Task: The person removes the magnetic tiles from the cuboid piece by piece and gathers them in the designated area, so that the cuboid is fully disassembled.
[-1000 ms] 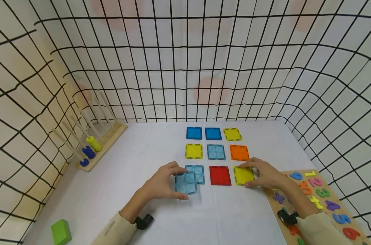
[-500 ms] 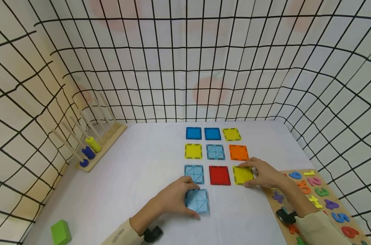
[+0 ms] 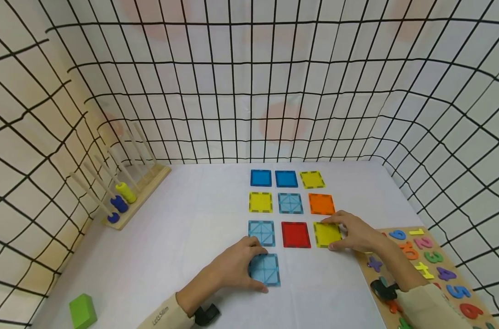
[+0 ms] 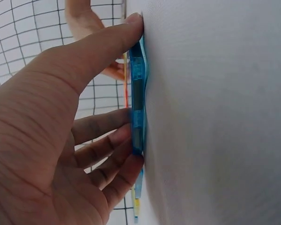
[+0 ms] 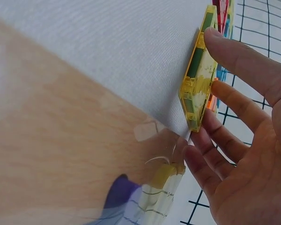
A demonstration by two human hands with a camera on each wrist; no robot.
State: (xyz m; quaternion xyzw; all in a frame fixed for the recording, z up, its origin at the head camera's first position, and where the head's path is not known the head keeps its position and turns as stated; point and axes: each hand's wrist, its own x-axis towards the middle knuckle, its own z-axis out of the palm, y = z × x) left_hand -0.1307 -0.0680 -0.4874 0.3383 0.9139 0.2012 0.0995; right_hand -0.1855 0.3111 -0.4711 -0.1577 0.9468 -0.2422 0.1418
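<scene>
My left hand grips a light blue square magnetic tile by its near and far edges, thumb nearest me. That tile lies flat on the white cloth, just in front of another light blue tile. In the left wrist view the blue tile appears edge-on between thumb and fingers. My right hand pinches a yellow tile at its right side, with thumb and index finger on opposite edges. A red tile sits to the left of the yellow one.
Behind are rows of blue, yellow, light blue and orange tiles. A wooden number board lies under the right forearm. A peg stand with beads is at back left, a green block at front left. Black wire grid walls surround the cloth.
My left hand has moved right and toward me, and the light blue tile it grips has come down in front of the other light blue tile. The right hand stays on the yellow tile.
</scene>
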